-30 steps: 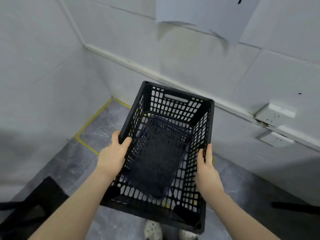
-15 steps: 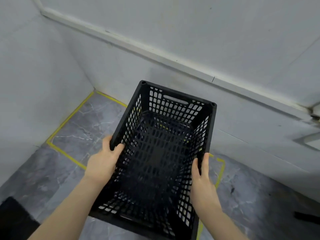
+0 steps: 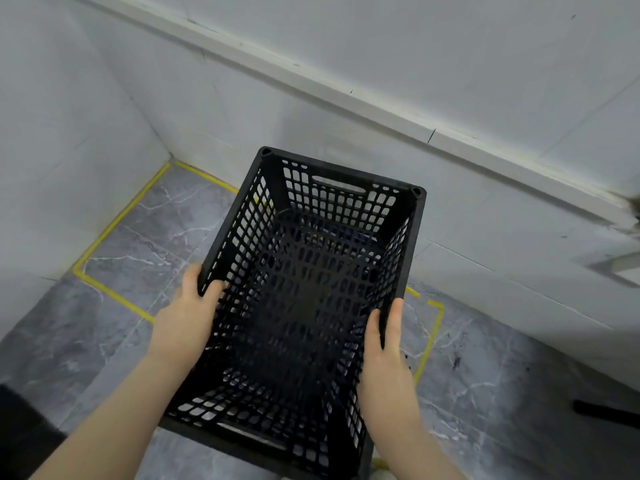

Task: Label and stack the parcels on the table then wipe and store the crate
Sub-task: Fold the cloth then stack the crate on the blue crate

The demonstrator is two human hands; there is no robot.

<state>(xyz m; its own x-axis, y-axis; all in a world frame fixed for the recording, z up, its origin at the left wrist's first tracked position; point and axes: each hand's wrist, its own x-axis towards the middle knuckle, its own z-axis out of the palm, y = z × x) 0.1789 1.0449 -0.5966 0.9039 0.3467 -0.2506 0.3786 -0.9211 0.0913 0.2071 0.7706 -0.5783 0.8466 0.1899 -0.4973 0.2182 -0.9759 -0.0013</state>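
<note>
Crate (image 3: 311, 289): black perforated plastic, open side up, occupying the centre and lower centre of the frame. I see nothing inside it. Its far short wall, with a handle slot, points toward the upper centre, and the near short wall sits at the bottom edge.

Left hand (image 3: 187, 317): at the crate's left long rim, centre left of the frame. The thumb hooks over the rim to the inside and the fingers (image 3: 191, 276) curl on the outside of the wall, so the hand grips the crate.

Right hand (image 3: 384, 355): at the right long rim, lower right of centre. The thumb lies inside the wall and the fingers (image 3: 396, 317) lie against its outer face, pinching the rim between them.

Position: the crate sits over a rectangle of yellow tape (image 3: 114, 223) marked on the grey marbled floor (image 3: 156, 244), in the corner formed by two white walls (image 3: 381, 46). I cannot tell whether its base touches the floor.

Surroundings: a white rail (image 3: 311, 84) runs diagonally along the wall across the upper frame. A dark bar (image 3: 606, 410) lies on the floor at the lower right.
</note>
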